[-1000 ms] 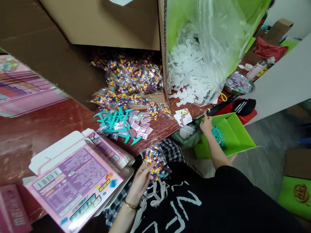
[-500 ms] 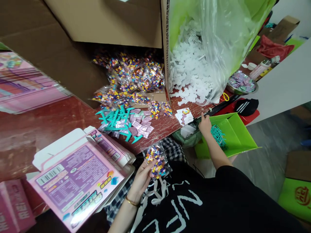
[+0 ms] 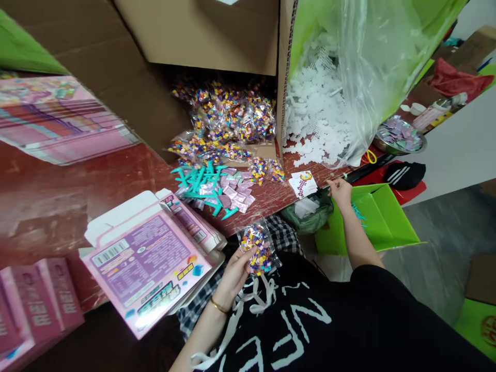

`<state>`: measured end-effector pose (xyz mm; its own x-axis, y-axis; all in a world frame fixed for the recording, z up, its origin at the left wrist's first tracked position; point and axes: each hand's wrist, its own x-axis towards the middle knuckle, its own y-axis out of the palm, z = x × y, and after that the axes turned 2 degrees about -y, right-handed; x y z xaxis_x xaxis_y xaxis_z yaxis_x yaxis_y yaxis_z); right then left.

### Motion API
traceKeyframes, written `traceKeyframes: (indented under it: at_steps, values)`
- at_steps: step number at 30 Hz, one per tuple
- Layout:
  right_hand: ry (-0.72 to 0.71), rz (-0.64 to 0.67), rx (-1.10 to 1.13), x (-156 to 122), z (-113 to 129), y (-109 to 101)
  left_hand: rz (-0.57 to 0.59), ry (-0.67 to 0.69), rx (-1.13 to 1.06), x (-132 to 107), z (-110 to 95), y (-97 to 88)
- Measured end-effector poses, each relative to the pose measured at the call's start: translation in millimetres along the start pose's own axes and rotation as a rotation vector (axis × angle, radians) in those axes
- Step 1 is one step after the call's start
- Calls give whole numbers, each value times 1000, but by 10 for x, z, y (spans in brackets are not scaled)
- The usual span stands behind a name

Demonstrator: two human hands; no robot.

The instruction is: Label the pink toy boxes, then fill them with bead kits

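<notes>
My left hand (image 3: 235, 273) is closed on a clear packet of coloured beads (image 3: 259, 248), held in front of my lap just below the table edge. My right hand (image 3: 340, 190) reaches out to the table's right edge, fingers pinched on something small I cannot make out, beside a small printed card (image 3: 304, 184). An open pink box (image 3: 149, 261) lies at the near table edge, left of my left hand. A pile of teal plastic tools (image 3: 197, 182) and purple foil packets (image 3: 237, 192) sits mid-table.
A tipped cardboard carton (image 3: 201, 36) spills bead packets (image 3: 228, 116). A clear bag (image 3: 372, 67) of white plastic pieces (image 3: 313, 111) stands to its right. A green tray (image 3: 377, 219) sits below my right hand. Pink boxes (image 3: 34, 307) are stacked at the left; a metal bowl (image 3: 399, 137) is far right.
My view has shifted, so everything sits further right in frame. My right hand rose slightly from the green tray toward the table edge. My left hand keeps holding the bead packet.
</notes>
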<state>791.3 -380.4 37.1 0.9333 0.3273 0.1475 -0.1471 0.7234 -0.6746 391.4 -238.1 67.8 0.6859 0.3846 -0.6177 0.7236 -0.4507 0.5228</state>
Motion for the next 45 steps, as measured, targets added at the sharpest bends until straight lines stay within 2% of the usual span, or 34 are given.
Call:
traceKeyframes:
  at_steps: [5, 15, 22, 28, 35, 41, 43, 45]
  values:
    - [-59, 161, 105, 231, 296, 185, -3, 8, -40, -42, -10, 5]
    - [-191, 386, 106, 636, 786, 354, 8, 63, -45, -69, 34, -51]
    - [-278, 518, -5, 785, 887, 402, 19, 49, -43, -106, 4, -20]
    - [-413, 680, -199, 856, 926, 569, 29, 33, -43, -92, 3, -25]
    - [-393, 855, -376, 1088, 1047, 703, 16, 28, -12, -76, -7, -41]
    - [-346, 864, -276, 1182, 1050, 589, 1, 16, -40, -33, -26, -48]
    - [-316, 821, -210, 1279, 1027, 484, -6, -4, -37, -17, -37, -48]
    - [-285, 724, -137, 1466, 1026, 374, -25, -33, -29, -2, -49, -48]
